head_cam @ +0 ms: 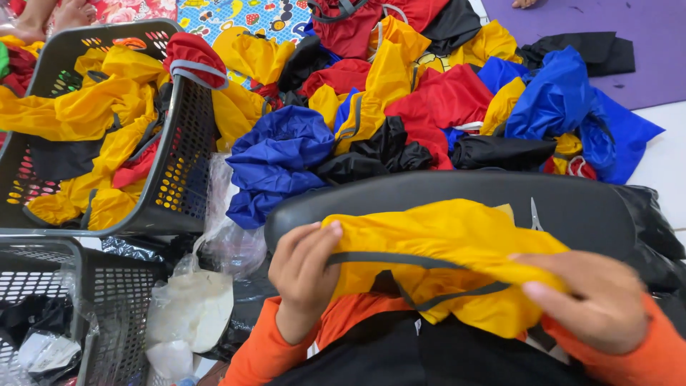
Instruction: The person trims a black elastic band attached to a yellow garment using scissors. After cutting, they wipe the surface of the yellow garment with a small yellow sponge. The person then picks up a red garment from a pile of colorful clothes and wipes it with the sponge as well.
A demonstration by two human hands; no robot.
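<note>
two hands on one yellow garment (pixel 443 257), seen from the head camera. left hand (pixel 304 275) pinching the garment's left edge, thumb on top, fingers curled under. right hand (pixel 593 300) closed over the right end, fabric gripped between thumb and fingers. garment with grey trim, stretched between both hands, draped across a black curved board (pixel 572 204) in front of the orange sleeves (pixel 264 350). small metal snips (pixel 534 214) lying on the board just beside the cloth.

beyond the board, a heap of blue, red, yellow and black garments (pixel 429 100) on the floor. to the left, a grey plastic basket (pixel 182 164) stuffed with yellow pieces; below it a second basket (pixel 107 300) and clear plastic bags (pixel 193 307). purple mat (pixel 614 28) at upper right, white tiled floor (pixel 668 171) beside it, patterned mat (pixel 221 14) at top.
</note>
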